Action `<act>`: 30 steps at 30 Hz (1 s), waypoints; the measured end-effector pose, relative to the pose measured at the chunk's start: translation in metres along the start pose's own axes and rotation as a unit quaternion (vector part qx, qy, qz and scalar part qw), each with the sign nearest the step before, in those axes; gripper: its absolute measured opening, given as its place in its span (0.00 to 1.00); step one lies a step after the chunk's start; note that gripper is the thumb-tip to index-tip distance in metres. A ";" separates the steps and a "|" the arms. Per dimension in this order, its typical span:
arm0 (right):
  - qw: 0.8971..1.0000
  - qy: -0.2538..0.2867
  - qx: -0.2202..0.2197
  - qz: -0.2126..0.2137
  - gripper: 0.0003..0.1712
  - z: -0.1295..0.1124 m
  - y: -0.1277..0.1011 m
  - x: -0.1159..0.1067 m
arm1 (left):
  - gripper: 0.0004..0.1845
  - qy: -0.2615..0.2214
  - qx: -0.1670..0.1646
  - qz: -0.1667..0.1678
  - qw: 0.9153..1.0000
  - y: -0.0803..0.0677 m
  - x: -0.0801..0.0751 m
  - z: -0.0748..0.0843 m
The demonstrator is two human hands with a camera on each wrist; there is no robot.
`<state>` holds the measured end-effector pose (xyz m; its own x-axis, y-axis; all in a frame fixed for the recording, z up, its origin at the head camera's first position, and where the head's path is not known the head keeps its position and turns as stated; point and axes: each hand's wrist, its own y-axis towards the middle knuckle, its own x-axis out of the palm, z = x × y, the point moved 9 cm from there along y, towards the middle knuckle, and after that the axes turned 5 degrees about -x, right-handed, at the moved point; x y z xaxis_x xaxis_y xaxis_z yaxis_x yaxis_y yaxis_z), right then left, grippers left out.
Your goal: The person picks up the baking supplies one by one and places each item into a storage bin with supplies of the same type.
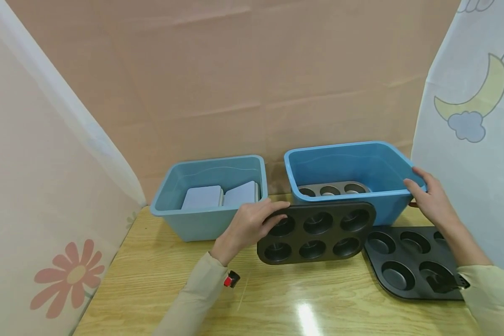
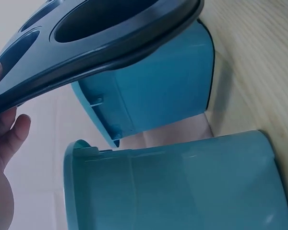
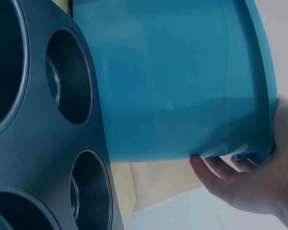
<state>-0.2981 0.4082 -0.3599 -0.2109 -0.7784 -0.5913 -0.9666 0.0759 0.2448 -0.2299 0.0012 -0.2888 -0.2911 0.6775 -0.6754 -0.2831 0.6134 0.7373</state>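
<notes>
My left hand (image 1: 260, 220) grips the left edge of a black six-cup muffin tray (image 1: 317, 232), holding it tilted against the front of the right blue tub (image 1: 386, 212). From the left wrist view the tray's underside (image 2: 110, 33) shows above my fingers (image 2: 7, 136). My right hand (image 1: 425, 192) holds the right rim of that tub, and in the right wrist view its fingers (image 3: 230, 184) curl under the rim of the tub (image 3: 173, 81). A grey muffin tray (image 1: 333, 189) lies inside the tub.
A second black muffin tray (image 1: 411, 261) lies flat on the wooden table (image 1: 159, 280) at the right. The left blue tub (image 1: 201, 224) holds two pale blue-grey tins (image 1: 202, 197). Curtains hang close on both sides, and a paper wall stands behind.
</notes>
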 end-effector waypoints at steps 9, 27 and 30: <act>1.000 0.001 0.004 -0.002 0.39 -0.002 -0.003 -0.001 | 0.24 0.003 0.010 0.030 0.999 0.014 -0.016 0.000; 1.000 -0.001 -0.001 0.006 0.39 -0.004 -0.005 -0.002 | 0.24 0.058 0.056 0.096 0.992 0.043 -0.044 0.008; 1.000 0.000 -0.002 0.008 0.39 -0.005 -0.005 -0.002 | 0.24 0.077 0.067 0.110 0.989 0.048 -0.048 0.010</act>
<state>-0.2920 0.4062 -0.3567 -0.2256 -0.7771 -0.5876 -0.9626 0.0851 0.2571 -0.2201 0.0021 -0.2209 -0.4705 0.7375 -0.4846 -0.0760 0.5132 0.8549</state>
